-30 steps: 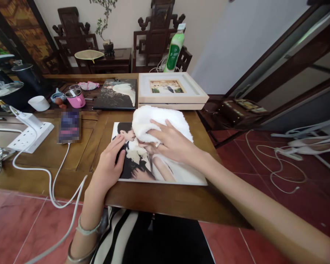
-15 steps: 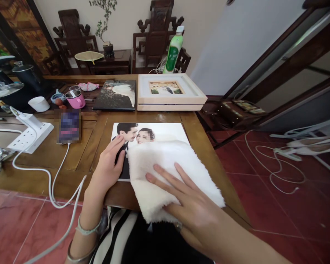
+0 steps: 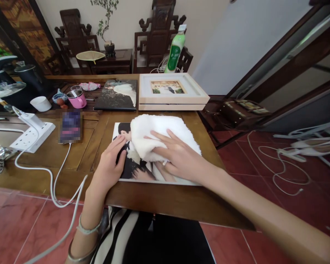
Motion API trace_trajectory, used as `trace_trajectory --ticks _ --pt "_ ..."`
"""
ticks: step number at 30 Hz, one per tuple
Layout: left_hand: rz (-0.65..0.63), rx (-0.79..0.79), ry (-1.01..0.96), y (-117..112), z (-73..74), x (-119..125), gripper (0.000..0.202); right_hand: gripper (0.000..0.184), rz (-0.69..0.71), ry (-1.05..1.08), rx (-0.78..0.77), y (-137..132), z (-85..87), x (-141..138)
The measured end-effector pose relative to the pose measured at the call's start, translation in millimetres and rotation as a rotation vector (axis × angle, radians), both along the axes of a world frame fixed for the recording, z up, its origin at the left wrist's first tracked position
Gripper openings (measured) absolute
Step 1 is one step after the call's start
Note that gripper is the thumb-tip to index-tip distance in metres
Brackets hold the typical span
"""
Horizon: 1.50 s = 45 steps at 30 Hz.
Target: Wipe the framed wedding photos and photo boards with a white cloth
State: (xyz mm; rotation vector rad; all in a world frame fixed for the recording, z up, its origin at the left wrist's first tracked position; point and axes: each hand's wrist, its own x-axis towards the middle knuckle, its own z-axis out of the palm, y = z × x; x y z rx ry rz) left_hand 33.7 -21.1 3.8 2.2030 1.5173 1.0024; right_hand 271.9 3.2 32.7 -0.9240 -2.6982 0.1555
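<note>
A large wedding photo print (image 3: 139, 170) lies flat on the wooden table (image 3: 93, 143) in front of me. My right hand (image 3: 178, 156) lies flat with fingers stretched on a fluffy white towel (image 3: 156, 134), pressing it onto the upper half of the print. My left hand (image 3: 108, 167) rests with fingers together on the print's left edge, holding it down.
Behind the print lie a dark photo canvas (image 3: 117, 94) and a light wooden framed picture (image 3: 172, 91), with a green bottle (image 3: 176, 49) beyond. At the left are a white power strip (image 3: 33, 132) with cables, a phone (image 3: 70, 126), a pink cup (image 3: 77, 98) and a white bowl (image 3: 40, 103).
My right hand has slid the towel from the print's near edge back up to its upper half. The left hand has stayed in place.
</note>
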Motion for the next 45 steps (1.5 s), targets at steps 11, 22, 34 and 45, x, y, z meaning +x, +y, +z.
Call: trace_trajectory --ticks 11,22,34,45 --pt "0.004 0.018 -0.003 -0.2 -1.6 -0.2 0.040 0.045 -0.082 0.011 0.027 -24.2 -5.6 -3.8" --pt "0.004 0.008 -0.003 1.0 -0.6 1.6 0.040 0.037 0.027 0.081 0.007 -81.3 -12.5 9.4" --pt "0.001 0.016 -0.001 -0.1 -3.3 1.1 0.039 0.046 -0.015 0.002 0.069 -17.0 -10.0 4.4" --pt "0.003 0.015 -0.003 -1.5 -2.7 3.0 0.041 0.038 -0.069 0.021 0.083 -36.2 -10.3 -2.8"
